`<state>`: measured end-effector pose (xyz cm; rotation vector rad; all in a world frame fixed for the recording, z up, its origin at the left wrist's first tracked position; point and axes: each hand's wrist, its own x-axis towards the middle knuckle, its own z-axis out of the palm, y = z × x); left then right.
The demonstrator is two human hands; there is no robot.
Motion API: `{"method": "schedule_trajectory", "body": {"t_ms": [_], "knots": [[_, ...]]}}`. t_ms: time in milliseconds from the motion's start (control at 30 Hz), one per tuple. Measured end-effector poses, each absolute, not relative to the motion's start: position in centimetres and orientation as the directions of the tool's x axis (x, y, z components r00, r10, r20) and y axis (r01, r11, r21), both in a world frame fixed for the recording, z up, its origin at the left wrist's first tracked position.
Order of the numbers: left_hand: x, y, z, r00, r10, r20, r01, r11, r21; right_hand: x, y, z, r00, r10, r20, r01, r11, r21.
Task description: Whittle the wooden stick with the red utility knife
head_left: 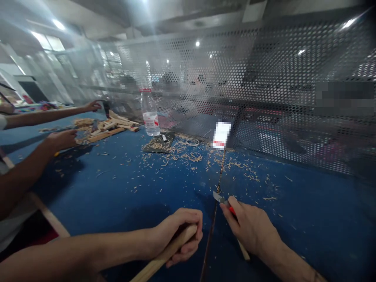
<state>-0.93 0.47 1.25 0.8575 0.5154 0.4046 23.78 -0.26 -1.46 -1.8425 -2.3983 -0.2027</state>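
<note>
Two-handed, holds wooden stick [166, 253] in closed left hand [178, 223], knife [217, 197] in closed right hand [254, 227], with shavings [192, 156] already beyond the stick, seemingly with paring left

No text could be read; the label [150, 118] on the plastic water bottle [147, 102] at eleven o'clock was blurred.

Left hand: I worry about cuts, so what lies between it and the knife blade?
Blue tabletop shows between the left hand and knife blade in the head view.
</note>
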Motion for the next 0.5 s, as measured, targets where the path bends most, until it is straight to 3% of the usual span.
{"method": "schedule_trajectory", "body": {"t_ms": [267, 500], "knots": [[-0.8, 1.4, 0.5, 0.773, 0.595, -0.221, -0.258, 0.613, 0.747, 23.8, -0.4, -1.6, -0.251, 0.95, 0.187, 0.968, 0.248, 0.039], [-0.8, 1.9, -0.1, 0.663, 0.719, -0.209, -0.297, 0.508, 0.808, 23.9, -0.3, -1.7, -0.259, 0.946, 0.193, 0.965, 0.263, 0.005]]}}
